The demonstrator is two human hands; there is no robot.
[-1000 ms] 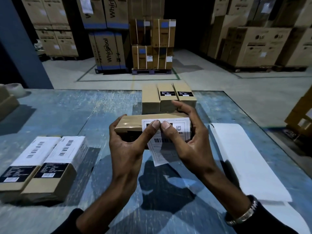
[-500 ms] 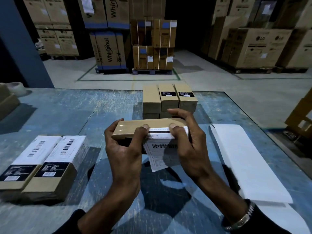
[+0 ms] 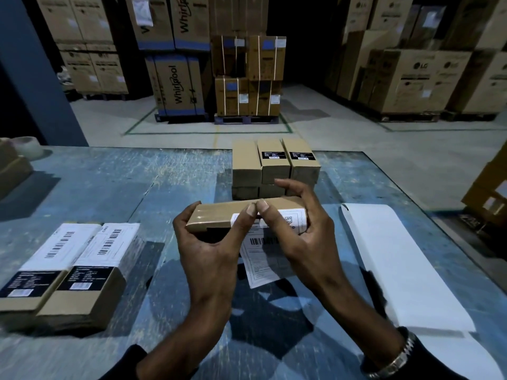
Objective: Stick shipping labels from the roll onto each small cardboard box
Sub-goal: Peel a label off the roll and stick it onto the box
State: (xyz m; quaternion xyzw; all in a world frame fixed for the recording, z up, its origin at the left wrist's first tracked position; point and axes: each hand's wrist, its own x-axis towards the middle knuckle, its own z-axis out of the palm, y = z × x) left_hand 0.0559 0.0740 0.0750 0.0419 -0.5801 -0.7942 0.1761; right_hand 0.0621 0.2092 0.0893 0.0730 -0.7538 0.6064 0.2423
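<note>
A long small cardboard box [image 3: 219, 215] is held above the blue table [image 3: 109, 193] by both hands. My left hand [image 3: 211, 248] grips its left end, thumb pressing on the top edge. My right hand [image 3: 299, 231] grips the right end, thumb beside the left thumb. A white shipping label [image 3: 263, 259] sticks to the box's upper right face and hangs loose below it. The white label strip [image 3: 397, 267] from the roll lies on the table to the right. Two labelled boxes [image 3: 68, 270] lie at the left. A stack of unlabelled boxes [image 3: 274, 163] stands behind my hands.
Brown boxes [image 3: 11, 171] and a tape roll [image 3: 30, 146] sit at the table's far left. Beyond the table's far edge is a warehouse floor with large cartons on pallets [image 3: 247, 78]. More cartons stand at the right edge [image 3: 491, 193].
The box tilted so its top turns more toward me. Both thumbs slid up the label to the box's upper edge and now meet near the middle.
</note>
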